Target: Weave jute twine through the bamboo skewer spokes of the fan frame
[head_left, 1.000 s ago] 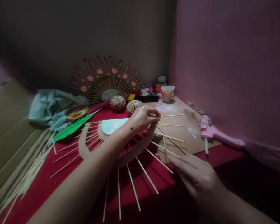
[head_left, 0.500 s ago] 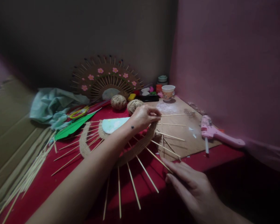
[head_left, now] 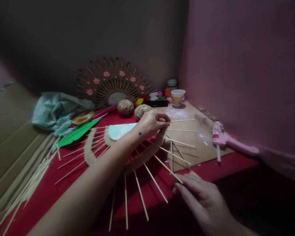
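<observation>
A half-round fan of thin sticks (head_left: 157, 189) with a woven twine band (head_left: 147, 156) and a pale blue half-disc (head_left: 120, 131) at its centre lies before me. My left hand (head_left: 154, 120) reaches across it, fingers closed on the right end of the band and its sticks. Down from there a thin strand of twine (head_left: 171, 149) runs towards my right hand (head_left: 199, 193). The thumb and forefinger of that hand are pinched together on the strand, beside one stick's tip. My left forearm hides part of the band.
Behind stands a finished-looking fan with pink flowers (head_left: 108, 74). Two twine balls (head_left: 125, 107), a paper cup (head_left: 178, 98) and yellow-handled scissors (head_left: 84, 118) sit at the back. A pink glue gun (head_left: 232, 142) rests right, by a cardboard sheet (head_left: 186, 137). Loose sticks (head_left: 31, 183) lie left.
My right hand has shifted slightly down, and its forefinger is drawn back from along the stick towards the thumb. My left hand keeps its hold on the fan.
</observation>
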The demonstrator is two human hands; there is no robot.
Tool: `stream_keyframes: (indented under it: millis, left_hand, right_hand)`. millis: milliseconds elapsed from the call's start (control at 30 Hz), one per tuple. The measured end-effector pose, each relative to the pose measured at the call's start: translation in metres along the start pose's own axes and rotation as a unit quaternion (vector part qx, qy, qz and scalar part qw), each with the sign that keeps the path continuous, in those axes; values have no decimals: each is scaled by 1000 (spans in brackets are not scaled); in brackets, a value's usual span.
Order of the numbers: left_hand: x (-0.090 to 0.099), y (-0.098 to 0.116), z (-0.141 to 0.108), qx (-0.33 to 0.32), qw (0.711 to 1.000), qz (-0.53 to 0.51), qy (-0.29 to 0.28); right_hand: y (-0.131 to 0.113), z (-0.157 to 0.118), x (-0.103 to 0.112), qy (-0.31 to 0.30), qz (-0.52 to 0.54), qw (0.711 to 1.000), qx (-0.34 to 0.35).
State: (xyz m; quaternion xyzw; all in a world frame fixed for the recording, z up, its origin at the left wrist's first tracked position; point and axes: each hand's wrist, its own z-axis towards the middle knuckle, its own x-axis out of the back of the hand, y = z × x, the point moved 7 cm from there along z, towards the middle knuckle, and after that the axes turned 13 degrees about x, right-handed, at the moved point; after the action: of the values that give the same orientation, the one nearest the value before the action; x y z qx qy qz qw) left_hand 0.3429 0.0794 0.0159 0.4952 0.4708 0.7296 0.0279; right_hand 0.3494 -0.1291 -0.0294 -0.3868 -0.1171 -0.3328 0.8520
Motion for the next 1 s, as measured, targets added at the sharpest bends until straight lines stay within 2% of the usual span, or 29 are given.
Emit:
stream_keyframes:
  millis: [233,400,600,733,1000]
  left_hand:
    - [-1,-2,1,-4,1000,-2,4]
    - [-3,-2,1,-1,1000,12,-1]
    - [-3,-4,2,-12,1000,18,2]
    - [-4,-2,0,-21,999,44,9]
    - [-12,-2,-2,-2,993,117,21]
  right_hand:
    - [-5,-3,2,-5,13,1000,-2]
    - [-14,-8,-3,-19,-14,996,82]
    - [-18,-17,-1,-10,-122,980,154]
    - [-18,-15,2,-84,-185,964,173]
    - [-13,1,22,-48,-167,973,150]
